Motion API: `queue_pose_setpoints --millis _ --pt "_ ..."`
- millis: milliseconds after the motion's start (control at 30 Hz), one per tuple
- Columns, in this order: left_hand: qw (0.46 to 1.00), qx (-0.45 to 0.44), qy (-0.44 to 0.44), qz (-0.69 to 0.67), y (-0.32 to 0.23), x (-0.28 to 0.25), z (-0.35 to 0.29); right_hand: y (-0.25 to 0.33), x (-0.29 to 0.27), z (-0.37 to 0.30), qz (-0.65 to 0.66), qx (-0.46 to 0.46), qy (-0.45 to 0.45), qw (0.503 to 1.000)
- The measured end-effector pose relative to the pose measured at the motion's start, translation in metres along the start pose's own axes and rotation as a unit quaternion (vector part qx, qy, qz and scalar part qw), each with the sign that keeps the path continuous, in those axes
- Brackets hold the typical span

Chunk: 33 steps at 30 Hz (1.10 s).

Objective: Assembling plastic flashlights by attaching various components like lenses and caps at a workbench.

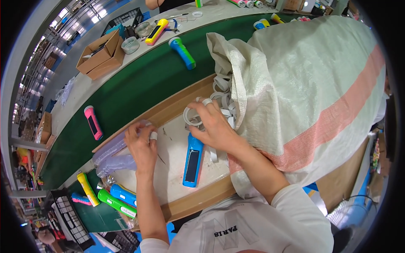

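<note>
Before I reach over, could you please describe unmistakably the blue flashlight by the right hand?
Find the big whitish sack, then the brown-rimmed tray left of it. Inside lies the blue flashlight, its dark rectangular panel showing; the other blue one, beside a green flashlight, shows none.

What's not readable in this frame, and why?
All head view:
Upper end of the blue flashlight with a dark panel: covered by the right hand.
Whether the left hand holds the clear lilac-tinted plastic film: own fingers hide contact.
Count of white plastic rings: overlapping, partly behind the pale woven sack.
Person in black: cut off by top edge.
</note>
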State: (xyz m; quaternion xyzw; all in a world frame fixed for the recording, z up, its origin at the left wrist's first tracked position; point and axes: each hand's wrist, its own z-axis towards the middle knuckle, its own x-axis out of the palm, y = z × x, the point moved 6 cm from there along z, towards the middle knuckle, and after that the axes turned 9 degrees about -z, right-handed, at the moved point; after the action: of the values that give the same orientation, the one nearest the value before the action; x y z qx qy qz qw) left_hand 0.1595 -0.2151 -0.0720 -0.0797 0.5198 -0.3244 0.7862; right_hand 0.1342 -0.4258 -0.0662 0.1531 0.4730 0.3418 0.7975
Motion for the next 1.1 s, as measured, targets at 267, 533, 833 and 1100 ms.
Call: queue_pose_setpoints --millis 267,533,833,1100 --pt "0.837 -0.199 -0.008 -0.509 -0.037 0.007 0.028 0.015 0.006 -0.002 0.027 0.031 0.075 0.996" --pt "0.945 -0.130 0.055 -0.296 -0.033 0.011 -0.011 0.002 -0.004 -0.002 0.153 0.108 0.018 0.982" --pt "0.894 -0.246 0.226 -0.299 -0.047 0.024 -0.123 0.003 -0.009 -0.001 0.178 0.126 0.001 0.976" --pt "0.730 -0.294 0.006 -0.617 -0.034 -0.043 -0.094 -0.003 -0.008 -0.002 0.159 0.105 -0.001 0.982"
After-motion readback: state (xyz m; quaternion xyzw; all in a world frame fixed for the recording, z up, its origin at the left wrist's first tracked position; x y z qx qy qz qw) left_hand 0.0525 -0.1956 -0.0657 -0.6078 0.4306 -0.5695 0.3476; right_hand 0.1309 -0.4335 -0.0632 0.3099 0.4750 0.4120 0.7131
